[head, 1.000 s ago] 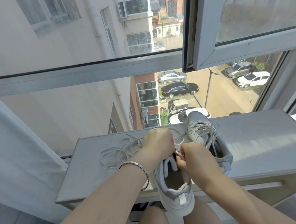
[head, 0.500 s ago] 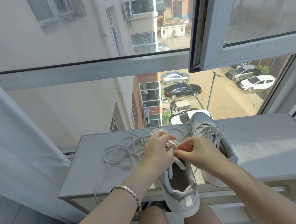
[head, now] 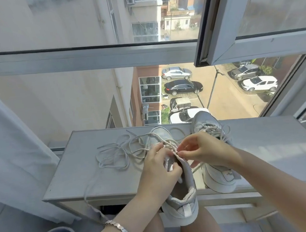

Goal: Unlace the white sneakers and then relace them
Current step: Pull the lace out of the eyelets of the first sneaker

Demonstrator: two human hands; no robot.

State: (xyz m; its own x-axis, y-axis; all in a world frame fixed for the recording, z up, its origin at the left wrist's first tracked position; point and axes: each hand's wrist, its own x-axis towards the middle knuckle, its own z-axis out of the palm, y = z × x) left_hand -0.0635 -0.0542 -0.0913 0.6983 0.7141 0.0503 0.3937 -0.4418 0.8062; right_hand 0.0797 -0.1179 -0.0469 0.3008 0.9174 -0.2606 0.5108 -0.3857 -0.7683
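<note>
Fingers (head: 185,144) of the right hand (head: 208,152) pinch a white lace (head: 114,153) just above the eyelets of the near sneaker (head: 183,205), thumb and forefinger closed on the strand. The left hand (head: 158,175) grips that same sneaker at its left eyelet flap, fingers curled over the edge.

Two white sneakers are in view, both on the grey table (head: 91,179), toes pointing far toward the window (head: 87,58). The near sneaker is only partly laced, and its heel juts over the table's near edge, above the person's knees. The second sneaker (head: 220,178) stands just to its right and is threaded all the way up.

From the near sneaker's far eyelets the lace spills left across the table in slack loops, and one strand hangs over the near edge. One metal bracelet (head: 122,230) circles the left wrist. One pale curtain (head: 11,148) hangs at the left.
</note>
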